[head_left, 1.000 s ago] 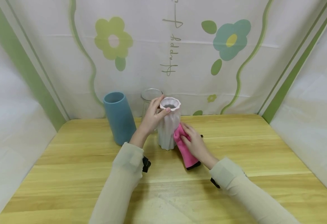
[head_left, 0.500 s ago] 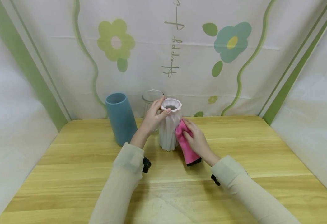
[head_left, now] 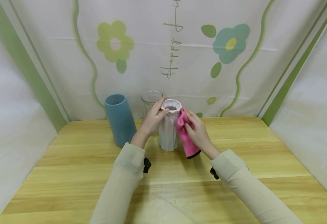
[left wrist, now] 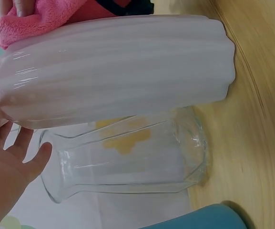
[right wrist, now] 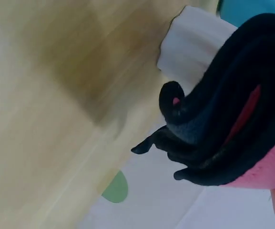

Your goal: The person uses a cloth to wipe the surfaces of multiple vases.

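A white fluted vase [head_left: 167, 137] stands upright on the wooden table. My left hand [head_left: 151, 119] holds it at the top, thumb at the front of the rim and fingers round the far side. In my right hand [head_left: 199, 133] is a bunched pink cloth [head_left: 187, 141] with black edging, pressed to the vase's right side just below the rim. The left wrist view shows the glossy vase [left wrist: 123, 67] lengthwise, the cloth [left wrist: 42, 21] lying against its neck. Folded black edges of the cloth [right wrist: 213, 119] fill much of the right wrist view and hide most of the vase.
Left of the vase stands a tall blue vase [head_left: 119, 121], its lower part close to my left wrist. A clear glass vase [left wrist: 127, 162] is just behind my left hand. A white flower-print curtain [head_left: 149, 62] rises along the table's back edge.
My right hand has slid the cloth up the vase's right side, from mid-height to near the rim. The left hand keeps its hold on the vase.
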A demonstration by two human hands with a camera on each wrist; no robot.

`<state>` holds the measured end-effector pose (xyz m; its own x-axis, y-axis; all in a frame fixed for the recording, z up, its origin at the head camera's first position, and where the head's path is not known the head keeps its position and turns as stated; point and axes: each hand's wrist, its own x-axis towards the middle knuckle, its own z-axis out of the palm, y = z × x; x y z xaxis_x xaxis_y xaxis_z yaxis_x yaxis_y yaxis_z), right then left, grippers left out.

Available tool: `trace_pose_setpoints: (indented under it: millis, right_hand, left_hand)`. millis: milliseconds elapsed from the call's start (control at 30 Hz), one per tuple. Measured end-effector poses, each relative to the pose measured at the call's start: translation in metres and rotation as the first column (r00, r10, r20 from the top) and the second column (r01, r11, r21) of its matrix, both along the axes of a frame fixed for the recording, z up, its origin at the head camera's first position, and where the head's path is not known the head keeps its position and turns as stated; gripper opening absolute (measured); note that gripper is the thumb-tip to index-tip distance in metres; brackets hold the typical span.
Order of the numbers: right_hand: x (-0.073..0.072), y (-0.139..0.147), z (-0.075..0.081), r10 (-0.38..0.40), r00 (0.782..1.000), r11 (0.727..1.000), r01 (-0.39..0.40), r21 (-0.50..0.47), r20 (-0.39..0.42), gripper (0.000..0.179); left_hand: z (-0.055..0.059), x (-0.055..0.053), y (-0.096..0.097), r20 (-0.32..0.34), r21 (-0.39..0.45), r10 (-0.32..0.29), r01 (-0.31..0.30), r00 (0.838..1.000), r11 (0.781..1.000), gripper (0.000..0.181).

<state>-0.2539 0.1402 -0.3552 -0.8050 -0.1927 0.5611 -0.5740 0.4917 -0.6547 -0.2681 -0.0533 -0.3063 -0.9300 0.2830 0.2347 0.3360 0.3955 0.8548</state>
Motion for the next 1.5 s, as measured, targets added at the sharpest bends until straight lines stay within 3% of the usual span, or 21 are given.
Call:
trace_pose_setpoints:
  millis: [233,500,600,800,1100,1167,1367,1500]
  right_hand:
    - [0.0,0.004,-0.017,0.012,0.998,0.998,-0.009,0.056,-0.057,0.048]
    - [0.002,0.006,-0.038,-0.022,0.999,0.983,0.016,0.182,0.032,0.045]
    - [0.003,0.007,-0.041,-0.038,0.998,0.974,0.023,0.223,0.059,0.046]
    - [0.006,0.008,-0.042,-0.064,0.994,0.973,0.043,0.226,0.086,0.047]
    - [0.007,0.011,-0.045,-0.081,0.988,0.971,0.048,0.234,0.134,0.046]
    - [0.007,0.011,-0.046,-0.083,0.986,0.971,0.048,0.235,0.142,0.046]
    - [0.007,0.013,-0.047,-0.104,0.984,0.973,0.07,0.221,0.147,0.048]
    - [0.005,0.016,-0.045,-0.104,0.987,0.98,0.08,0.181,0.125,0.049]
  left_hand:
    - [0.0,-0.001,0.0,-0.008,0.004,-0.02,0.02,1.0,1.0,0.061]
    - [-0.001,0.0,-0.004,-0.027,-0.089,-0.009,0.007,1.0,0.996,0.065]
    - [-0.003,0.001,-0.006,-0.048,-0.112,0.02,-0.025,0.999,0.993,0.066]
    - [-0.012,0.004,-0.013,-0.13,-0.191,0.064,-0.088,0.989,0.978,0.078]
    - [-0.024,0.003,-0.015,-0.306,-0.198,0.028,-0.092,0.952,0.976,0.076]
    - [-0.024,0.004,-0.015,-0.308,-0.18,0.015,-0.073,0.951,0.981,0.075]
    - [-0.022,0.006,-0.011,-0.21,-0.105,-0.018,-0.004,0.978,0.995,0.075]
    - [-0.022,0.006,-0.009,-0.182,-0.078,-0.012,-0.002,0.983,0.997,0.075]
